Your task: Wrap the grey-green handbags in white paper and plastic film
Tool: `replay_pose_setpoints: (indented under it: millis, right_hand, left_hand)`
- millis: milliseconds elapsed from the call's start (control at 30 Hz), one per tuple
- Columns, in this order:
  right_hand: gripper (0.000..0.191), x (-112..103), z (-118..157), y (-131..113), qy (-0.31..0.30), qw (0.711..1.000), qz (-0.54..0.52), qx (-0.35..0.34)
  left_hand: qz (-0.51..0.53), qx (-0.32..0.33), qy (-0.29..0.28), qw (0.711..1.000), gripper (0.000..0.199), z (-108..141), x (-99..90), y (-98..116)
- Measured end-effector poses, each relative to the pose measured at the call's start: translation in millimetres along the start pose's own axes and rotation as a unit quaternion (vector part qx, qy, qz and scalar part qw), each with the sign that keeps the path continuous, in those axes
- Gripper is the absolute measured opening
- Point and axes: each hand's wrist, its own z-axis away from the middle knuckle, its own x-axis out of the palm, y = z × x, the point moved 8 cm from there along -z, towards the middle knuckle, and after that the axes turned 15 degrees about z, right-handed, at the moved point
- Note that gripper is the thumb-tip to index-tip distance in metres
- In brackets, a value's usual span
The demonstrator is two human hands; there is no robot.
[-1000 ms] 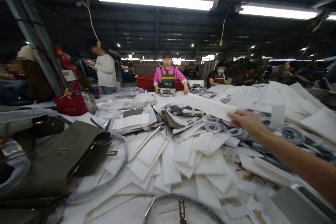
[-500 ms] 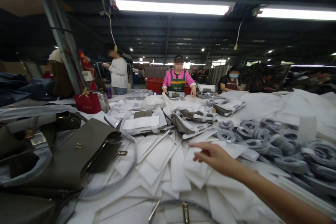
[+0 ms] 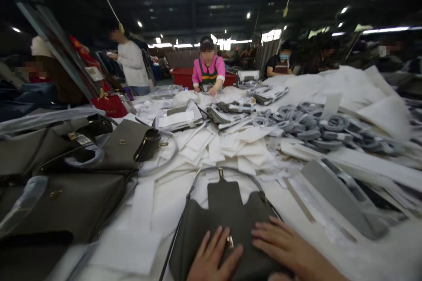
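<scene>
A dark olive handbag [image 3: 227, 210] lies before me at the bottom centre, its tab and wrapped handle pointing away from me. My left hand [image 3: 212, 257] rests flat on the bag's front with fingers spread, just beside a small gold clasp [image 3: 230, 241]. To the right of the clasp, my right hand [image 3: 283, 243] lies on the same bag, fingers stretched out. Neither hand grips anything.
More olive bags [image 3: 82, 193] lie at the left. White sheets [image 3: 211, 145] are heaped beyond my bag, with coiled grey straps [image 3: 332, 123] at the right. A grey flat piece [image 3: 343, 197] lies right of my hands. A person in pink [image 3: 208, 72] works across the table.
The view has tilted down. My right hand has come back from over the white sheets to the handbag. My left hand, out of view before, now shows on the bag.
</scene>
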Motion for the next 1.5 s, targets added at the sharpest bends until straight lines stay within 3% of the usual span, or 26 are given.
replay_pose_setpoints:
  millis: [33,133,233,367,533,667,767,867,1067,1133,1233,1367,1500]
  right_hand:
    - [0.06,-1.6,3.8,-5.8,-0.006,1.0,0.022,0.02]
    - [0.068,-4.6,4.9,-17.0,-0.025,0.995,0.085,0.038]
    - [0.078,-3.6,0.7,-29.8,-0.039,0.991,0.132,0.004]
    - [0.07,-5.6,5.8,-51.3,-0.01,0.987,0.155,-0.036]
    - [0.071,10.1,20.6,-49.5,0.044,0.985,0.167,-0.024]
    - [0.075,33.1,29.2,-39.7,0.091,0.985,0.148,0.003]
    - [0.071,45.6,30.2,-38.2,0.061,0.989,0.132,0.041]
    - [0.073,46.7,29.4,-44.3,0.034,0.985,0.162,0.052]
    - [0.08,33.6,27.0,-45.7,0.052,0.978,0.202,0.016]
    - [0.067,22.8,12.5,-47.1,0.059,0.983,0.172,-0.004]
    - [0.034,4.7,-35.2,-61.6,0.056,0.995,0.081,-0.019]
    - [0.027,-5.8,-122.5,-96.5,0.068,0.996,-0.01,-0.051]
    - [0.025,2.7,-181.4,-106.8,0.057,0.996,-0.009,-0.071]
  left_hand:
    - [0.032,-0.054,-0.053,0.997,0.081,-1.7,1.5,-5.3]
    - [0.083,-0.104,-0.177,0.975,0.092,-6.4,-4.0,-5.0]
    - [0.091,-0.077,-0.224,0.967,0.08,-10.1,-20.2,3.8]
    - [0.09,-0.062,-0.26,0.959,0.068,-4.1,-34.7,16.0]
    - [0.107,-0.096,-0.242,0.96,0.068,6.1,-46.9,5.1]
    - [0.126,-0.092,-0.235,0.96,0.067,20.0,-36.7,-7.4]
    - [0.137,-0.112,-0.209,0.962,0.069,22.9,-26.5,-7.7]
    - [0.146,-0.146,-0.173,0.963,0.074,15.1,-20.0,-1.5]
    - [0.167,-0.138,-0.125,0.968,0.079,-1.3,-7.1,12.5]
    - [0.165,-0.149,-0.114,0.968,0.079,0.3,-4.2,10.6]
    - [0.169,-0.146,-0.102,0.969,0.071,3.7,-4.2,11.3]
    - [0.201,-0.142,-0.075,0.966,0.057,5.5,-9.4,13.5]
    - [0.202,-0.14,-0.049,0.968,0.071,7.8,-6.2,9.1]
